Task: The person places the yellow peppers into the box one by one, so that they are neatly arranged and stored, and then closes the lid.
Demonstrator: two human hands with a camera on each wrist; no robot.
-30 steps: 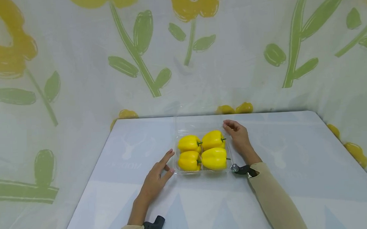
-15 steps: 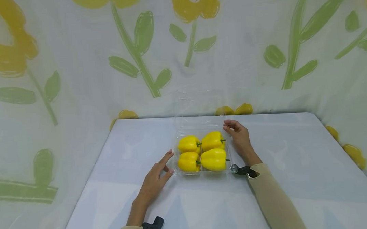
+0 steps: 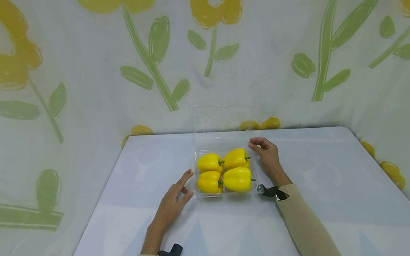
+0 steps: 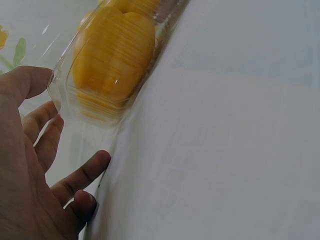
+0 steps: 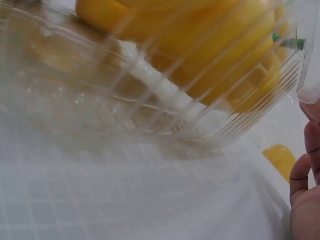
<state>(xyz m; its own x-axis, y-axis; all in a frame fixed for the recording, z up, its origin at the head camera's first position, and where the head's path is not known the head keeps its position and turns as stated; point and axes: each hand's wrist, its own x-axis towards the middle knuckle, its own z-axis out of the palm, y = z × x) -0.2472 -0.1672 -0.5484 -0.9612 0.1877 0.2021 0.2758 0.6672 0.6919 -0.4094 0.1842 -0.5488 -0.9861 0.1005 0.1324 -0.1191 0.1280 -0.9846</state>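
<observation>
Several yellow bell peppers point(image 3: 238, 180) with green stems lie in a clear plastic clamshell box point(image 3: 208, 196). Its transparent lid point(image 3: 221, 117) stands raised at the back. At the box's left side my left hand point(image 3: 172, 202) has thumb and fingers spread, fingertips touching the wall. The left wrist view has this hand point(image 4: 30, 150) by the box corner, a pepper point(image 4: 115, 55) showing through the plastic. My right hand point(image 3: 269, 155) pinches the rear right edge near the lid between thumb and forefinger. Only part of that hand point(image 5: 307, 200) shows in the right wrist view.
The box rests on a white table point(image 3: 308, 222) with pale blue patterns. A flower-printed curtain point(image 3: 269, 33) hangs close behind the table and along both sides. Each wrist wears a black camera mount point(image 3: 171, 254).
Over the last second the transparent lid has swung up from lying low at the back to a more upright position. Both hands stay almost in place; the peppers have not moved within the box.
</observation>
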